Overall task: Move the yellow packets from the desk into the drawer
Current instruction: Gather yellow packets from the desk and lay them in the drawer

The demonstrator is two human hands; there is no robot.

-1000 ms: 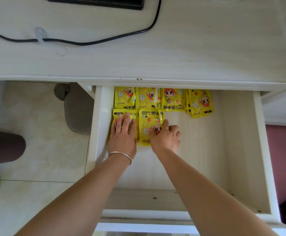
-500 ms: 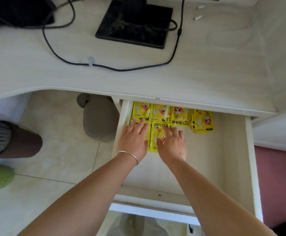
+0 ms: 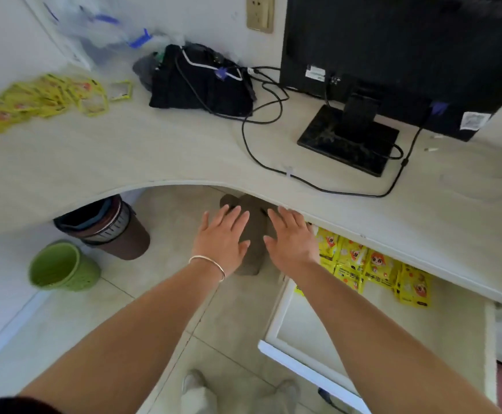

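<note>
Palms spread: left hand (image 3: 221, 237) & right hand (image 3: 291, 239) both empty, mid-frame. Heap of yellow packets (image 3: 43, 97) upper left on desk (image 3: 154, 150); some already in drawer (image 3: 276, 318), lower right. Light, floppy, prob slick, so pinch edges.

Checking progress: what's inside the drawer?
Yellow packets lie at the back of the drawer; nearer floor is bare. The desktop hides its back edge, the right forearm its left corner.

Flat yellow plastic packets (image 3: 376, 268) in the white wooden drawer (image 3: 447, 330) carry orange-haired cartoon faces and white flowers. The pale counter (image 3: 154, 150) shows faint wood grain.
</note>
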